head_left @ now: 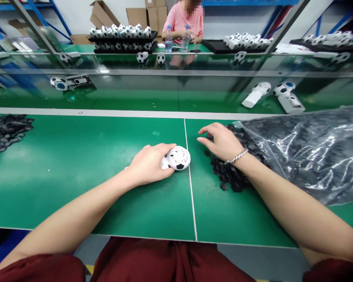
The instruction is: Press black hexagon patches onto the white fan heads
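My left hand (148, 164) is wrapped round the white body of a football-patterned handheld fan (179, 158) on the green table. Its round head, with a pierced white face and a black patch on its lower edge, points right; most of the body is hidden under my palm. To the right, my right hand (222, 141) hovers at the edge of a heap of small black pieces (232, 174). Its thumb and index finger are apart, with nothing visible between them. A twisted silver bracelet (237, 156) circles that wrist.
A clear plastic bag of black pieces (317, 152) lies at the right, another black pile (6, 131) at the far left. Beyond the pale rail, several football-patterned fans (257, 94) lie on a green belt (153, 94). A person in pink (182, 21) sits opposite, near loaded black trays (122, 39).
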`<state>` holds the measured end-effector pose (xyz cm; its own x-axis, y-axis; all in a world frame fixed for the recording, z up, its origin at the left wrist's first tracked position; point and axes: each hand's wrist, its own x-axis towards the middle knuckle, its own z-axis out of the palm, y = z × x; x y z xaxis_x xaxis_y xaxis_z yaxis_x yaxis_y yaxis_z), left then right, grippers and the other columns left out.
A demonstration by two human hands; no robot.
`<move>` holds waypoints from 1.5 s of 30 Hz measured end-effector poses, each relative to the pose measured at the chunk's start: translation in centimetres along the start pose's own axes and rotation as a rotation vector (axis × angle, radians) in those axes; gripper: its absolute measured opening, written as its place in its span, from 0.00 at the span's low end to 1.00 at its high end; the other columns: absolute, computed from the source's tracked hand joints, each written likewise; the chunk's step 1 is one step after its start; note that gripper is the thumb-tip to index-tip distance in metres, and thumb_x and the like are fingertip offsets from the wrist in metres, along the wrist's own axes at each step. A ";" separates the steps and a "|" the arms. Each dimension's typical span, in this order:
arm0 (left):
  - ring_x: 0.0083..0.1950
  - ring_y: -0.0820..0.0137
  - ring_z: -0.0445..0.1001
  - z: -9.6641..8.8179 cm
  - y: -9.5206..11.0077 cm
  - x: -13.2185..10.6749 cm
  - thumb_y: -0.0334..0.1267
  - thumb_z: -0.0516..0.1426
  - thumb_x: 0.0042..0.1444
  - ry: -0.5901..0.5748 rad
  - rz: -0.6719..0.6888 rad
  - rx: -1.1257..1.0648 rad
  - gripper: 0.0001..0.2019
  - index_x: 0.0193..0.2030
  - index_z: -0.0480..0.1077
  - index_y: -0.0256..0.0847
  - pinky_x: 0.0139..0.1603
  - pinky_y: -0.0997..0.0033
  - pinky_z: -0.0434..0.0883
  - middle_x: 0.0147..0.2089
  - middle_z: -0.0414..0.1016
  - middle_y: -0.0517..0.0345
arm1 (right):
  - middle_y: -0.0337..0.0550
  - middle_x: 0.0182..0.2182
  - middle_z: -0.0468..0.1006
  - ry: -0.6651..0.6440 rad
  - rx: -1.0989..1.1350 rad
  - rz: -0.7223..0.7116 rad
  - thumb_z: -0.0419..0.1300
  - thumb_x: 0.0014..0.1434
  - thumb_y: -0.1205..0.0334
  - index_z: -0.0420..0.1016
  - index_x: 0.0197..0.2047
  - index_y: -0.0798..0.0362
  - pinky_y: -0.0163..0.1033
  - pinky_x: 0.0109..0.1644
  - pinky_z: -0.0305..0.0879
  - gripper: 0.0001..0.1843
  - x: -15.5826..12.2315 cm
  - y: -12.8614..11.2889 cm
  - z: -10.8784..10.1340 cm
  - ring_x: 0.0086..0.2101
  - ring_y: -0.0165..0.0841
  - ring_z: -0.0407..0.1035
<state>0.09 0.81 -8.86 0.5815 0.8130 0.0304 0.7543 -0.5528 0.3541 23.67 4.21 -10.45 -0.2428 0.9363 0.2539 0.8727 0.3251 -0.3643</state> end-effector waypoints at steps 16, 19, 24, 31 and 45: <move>0.52 0.65 0.63 0.7 -1.1 0.5 0.22 0.46 0.48 0.137 0.129 0.061 0.27 0.57 0.60 0.42 0.56 0.57 0.56 0.49 0.70 0.55 | 0.54 0.30 0.76 -0.144 -0.688 -0.127 0.46 0.58 0.69 0.74 0.33 0.58 0.45 0.35 0.55 0.15 -0.2 1.1 -0.4 0.35 0.44 0.66; 0.52 0.65 0.63 0.8 -1.3 0.5 0.22 0.46 0.48 0.131 0.135 0.052 0.28 0.57 0.60 0.43 0.57 0.56 0.56 0.49 0.70 0.55 | 0.54 0.32 0.76 -0.103 -0.612 -0.103 0.46 0.58 0.68 0.73 0.38 0.58 0.46 0.37 0.57 0.15 -0.1 1.2 -0.3 0.36 0.44 0.66; 0.55 0.65 0.61 0.8 -1.5 0.6 0.21 0.45 0.48 0.113 0.145 0.062 0.29 0.57 0.60 0.44 0.60 0.52 0.51 0.51 0.69 0.56 | 0.47 0.38 0.77 -0.126 -0.148 -0.195 0.49 0.58 0.65 0.73 0.44 0.54 0.42 0.42 0.64 0.14 -0.5 -0.3 -1.0 0.38 0.36 0.69; 0.56 0.64 0.60 0.5 -1.3 0.4 0.23 0.47 0.47 0.082 0.142 0.062 0.30 0.58 0.57 0.44 0.62 0.50 0.49 0.52 0.67 0.55 | 0.40 0.32 0.78 -0.123 0.238 -0.244 0.55 0.56 0.63 0.74 0.34 0.50 0.37 0.38 0.67 0.07 -2.3 -4.2 -2.4 0.33 0.31 0.70; 0.57 0.59 0.59 0.8 -0.7 0.4 0.58 0.56 0.46 0.124 0.103 -0.019 0.33 0.56 0.60 0.42 0.63 0.47 0.44 0.52 0.67 0.52 | 0.38 0.28 0.75 -0.233 0.427 -0.228 0.59 0.53 0.66 0.72 0.31 0.53 0.34 0.35 0.65 0.01 -3.0 -5.2 -0.8 0.29 0.27 0.68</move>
<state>0.03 1.34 -9.82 0.6128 0.7690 0.1818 0.6862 -0.6319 0.3603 20.19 -0.43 -8.66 -0.5357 0.8247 0.1813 0.5489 0.5033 -0.6674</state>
